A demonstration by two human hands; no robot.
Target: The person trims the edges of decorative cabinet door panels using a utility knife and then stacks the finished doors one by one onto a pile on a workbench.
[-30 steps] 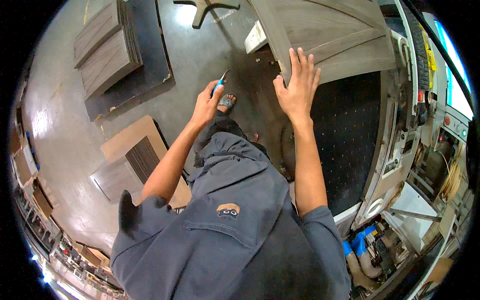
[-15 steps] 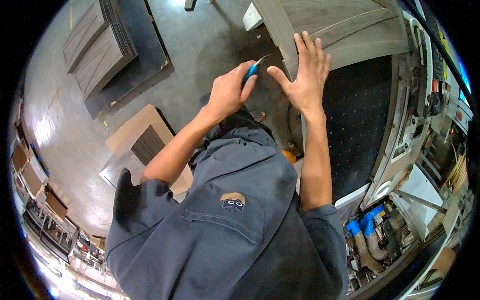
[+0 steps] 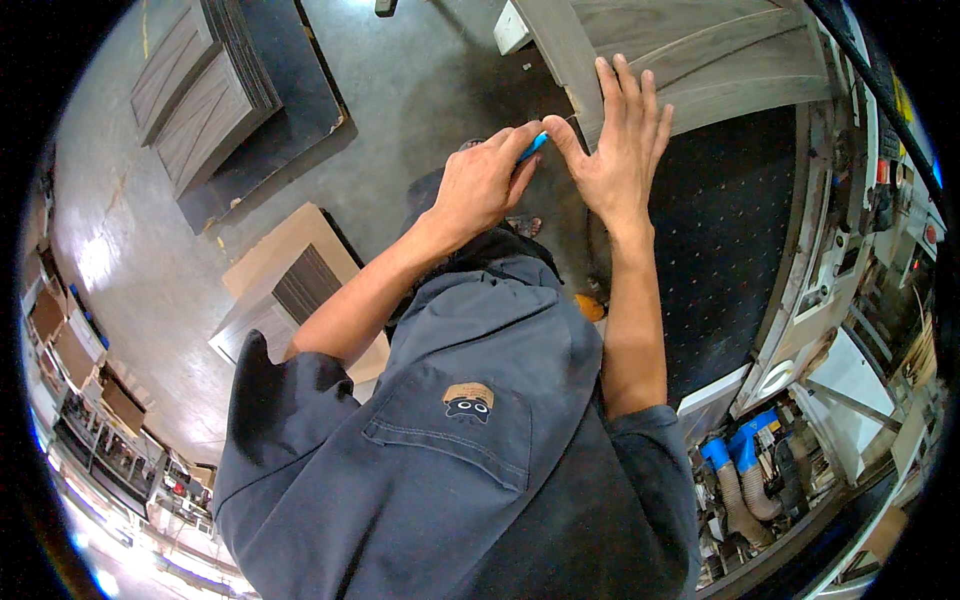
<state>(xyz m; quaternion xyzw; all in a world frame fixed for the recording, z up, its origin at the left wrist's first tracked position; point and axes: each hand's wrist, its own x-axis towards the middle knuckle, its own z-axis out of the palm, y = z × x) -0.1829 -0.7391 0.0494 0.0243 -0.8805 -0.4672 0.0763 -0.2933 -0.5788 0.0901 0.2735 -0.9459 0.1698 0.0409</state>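
A blue-handled knife is gripped in my closed left hand, at the near left corner of a grey wood-grain panel. Its tip is hard to make out beside my right thumb. My right hand is open, with fingers stretched over the panel's near edge and the thumb spread toward the knife. The panel has raised curved strips across its face and extends over a black, dotted machine bed.
Matching panels are stacked on a dark board at far left. Nearer lies another panel stack on cardboard. Machine controls and a metal rail line the right side, with blue-ended hoses below. A white block is beside the panel.
My left hand has moved right with the knife, bringing it up to the panel's corner and my right thumb. My right hand stays spread at the panel's edge.
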